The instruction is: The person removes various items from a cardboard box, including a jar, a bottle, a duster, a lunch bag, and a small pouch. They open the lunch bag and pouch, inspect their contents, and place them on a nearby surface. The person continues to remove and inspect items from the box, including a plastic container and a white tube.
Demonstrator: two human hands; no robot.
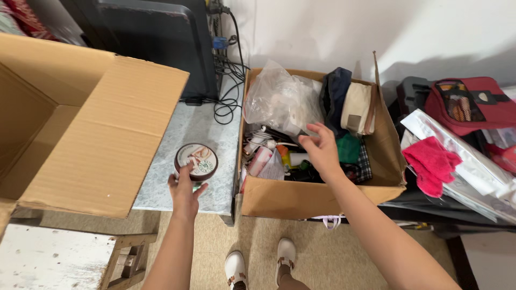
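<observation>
The left hand closes its grip on a round brown-rimmed jar, at the front edge of the grey marble worktop. A big empty cardboard box crowds this worktop on the left. The right hand, fingers open and holding nothing, hovers over a full cardboard box with a clear plastic bag, folded cloths and small bottles. A pink cloth lies at right.

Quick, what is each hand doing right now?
Left hand: closed on a round brown-lidded jar on the marble top.
Right hand: open, empty, reaching into the cluttered cardboard box.
</observation>
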